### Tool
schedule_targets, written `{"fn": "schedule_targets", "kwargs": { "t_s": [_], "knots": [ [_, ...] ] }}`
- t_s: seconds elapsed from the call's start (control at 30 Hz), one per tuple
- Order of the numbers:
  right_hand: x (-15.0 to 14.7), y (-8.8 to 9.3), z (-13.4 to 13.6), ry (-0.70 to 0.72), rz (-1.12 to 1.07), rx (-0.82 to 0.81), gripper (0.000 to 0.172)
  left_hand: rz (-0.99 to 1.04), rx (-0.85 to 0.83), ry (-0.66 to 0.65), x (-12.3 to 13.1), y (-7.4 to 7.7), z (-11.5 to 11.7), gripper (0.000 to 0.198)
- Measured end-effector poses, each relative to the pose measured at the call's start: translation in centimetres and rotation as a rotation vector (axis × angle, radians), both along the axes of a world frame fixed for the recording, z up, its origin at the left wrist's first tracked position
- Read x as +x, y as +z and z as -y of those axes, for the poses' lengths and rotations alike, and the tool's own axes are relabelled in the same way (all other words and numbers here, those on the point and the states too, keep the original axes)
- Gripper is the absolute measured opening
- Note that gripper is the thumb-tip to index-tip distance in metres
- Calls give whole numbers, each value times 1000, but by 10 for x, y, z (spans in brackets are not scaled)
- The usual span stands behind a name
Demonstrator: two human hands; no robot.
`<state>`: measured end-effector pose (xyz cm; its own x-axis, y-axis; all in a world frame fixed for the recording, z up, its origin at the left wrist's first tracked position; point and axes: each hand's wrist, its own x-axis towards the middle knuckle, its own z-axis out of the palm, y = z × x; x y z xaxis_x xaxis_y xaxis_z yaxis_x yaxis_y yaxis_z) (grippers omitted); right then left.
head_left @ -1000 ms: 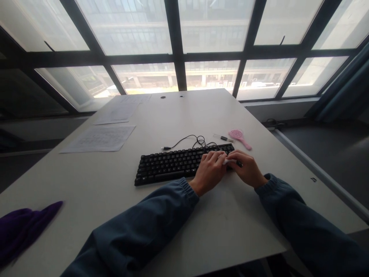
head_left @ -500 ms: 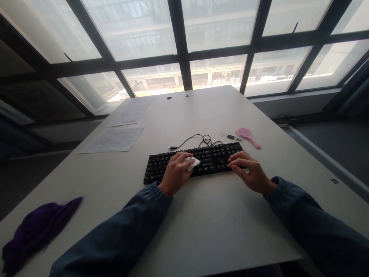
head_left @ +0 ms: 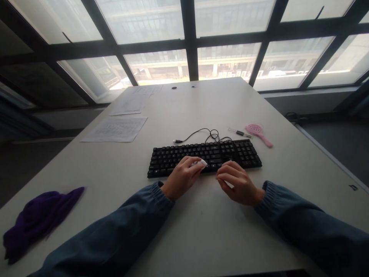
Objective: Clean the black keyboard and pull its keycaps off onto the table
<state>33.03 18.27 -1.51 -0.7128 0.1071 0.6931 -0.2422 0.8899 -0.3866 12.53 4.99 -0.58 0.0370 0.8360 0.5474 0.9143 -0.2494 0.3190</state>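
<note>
Here we have our left hand (head_left: 182, 177) pinching a white wad (head_left: 203, 163) at the near edge of the keyboard (head_left: 170, 157), which stretches left to right beyond both, while our right hand (head_left: 236, 182) curls just rightward, whether holding anything we can't tell.

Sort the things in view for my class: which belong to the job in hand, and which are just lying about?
In the job:
keyboard with its cable
white tissue or cloth, held in the left hand
right hand, by the keyboard's near edge

Lying about:
pink hairbrush
thin tool with a dark middle
papers
purple cloth
</note>
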Motion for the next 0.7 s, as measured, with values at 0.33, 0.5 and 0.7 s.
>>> {"fn": "schedule_targets", "kwargs": {
  "t_s": [0.33, 0.5, 0.7],
  "knots": [
    [1, 2, 20, 217, 103, 131, 9, -163, -139, -86, 26, 11, -25, 21],
    [1, 3, 17, 223, 125, 136, 8, -306, -233, -39, 32, 24, -11, 26],
    [2, 1, 17, 219, 146, 149, 7, -225, -199, 2, 34, 17, -14, 31]
  ]
}}
